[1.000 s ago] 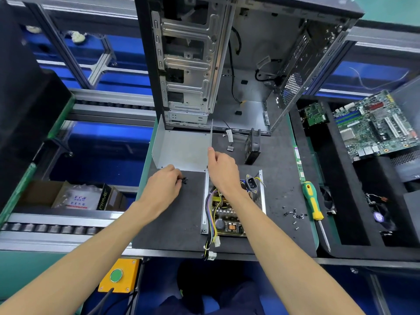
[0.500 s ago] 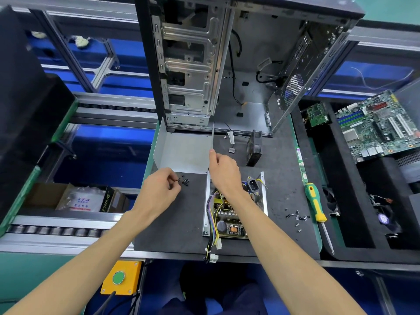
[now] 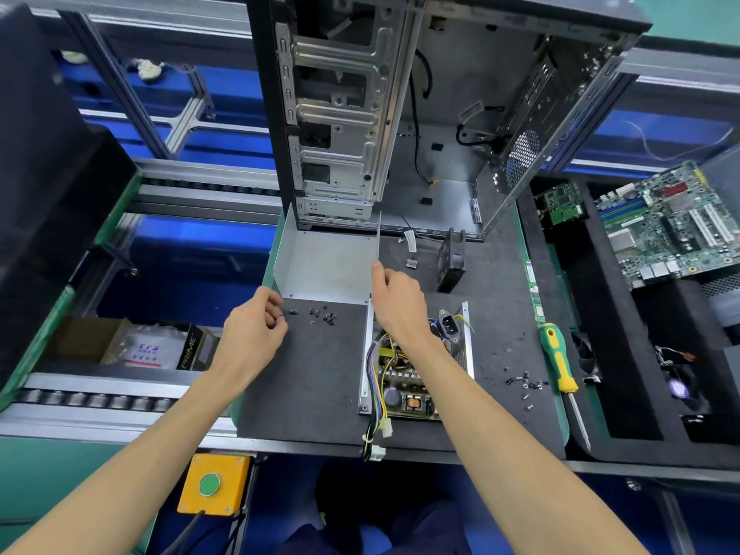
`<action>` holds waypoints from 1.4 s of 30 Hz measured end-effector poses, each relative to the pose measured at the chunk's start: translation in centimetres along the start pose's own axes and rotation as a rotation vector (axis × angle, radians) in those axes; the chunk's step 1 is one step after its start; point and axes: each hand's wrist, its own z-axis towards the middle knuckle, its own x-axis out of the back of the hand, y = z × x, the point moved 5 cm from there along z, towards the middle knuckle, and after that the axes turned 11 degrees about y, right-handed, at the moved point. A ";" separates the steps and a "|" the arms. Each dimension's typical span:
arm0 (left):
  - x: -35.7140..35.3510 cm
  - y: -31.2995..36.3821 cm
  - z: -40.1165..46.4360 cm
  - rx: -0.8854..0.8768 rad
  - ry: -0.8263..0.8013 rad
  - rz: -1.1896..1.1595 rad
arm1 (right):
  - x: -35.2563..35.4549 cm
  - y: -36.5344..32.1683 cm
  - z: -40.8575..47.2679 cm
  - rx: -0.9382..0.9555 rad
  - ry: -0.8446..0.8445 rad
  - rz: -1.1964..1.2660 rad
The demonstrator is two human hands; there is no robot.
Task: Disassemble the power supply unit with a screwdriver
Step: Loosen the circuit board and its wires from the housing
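Wires [image 3: 376, 378] hung soft and bendy off the front of the open power supply [image 3: 412, 378] on the gray mat [image 3: 312, 378]; its board looked easy to break, so its metal side rails seemed the safe place to hold. The screwdriver [image 3: 557, 358] lay to its right, near some loose screws [image 3: 524, 384]. Farther up, the left hand [image 3: 252, 334] was loosely curled and held nothing I could see, beside more tiny screws [image 3: 320, 314]. The right hand [image 3: 396, 298] pinched the thin edge of the metal cover [image 3: 328, 266], which looked light, stiff and maybe sharp.

Bare mat [image 3: 320, 374] between cover [image 3: 326, 266], screws [image 3: 320, 314]
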 end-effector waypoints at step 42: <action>-3.9 7.5 0.5 -0.430 -0.163 0.276 | -0.1 0.0 0.1 0.011 0.011 0.004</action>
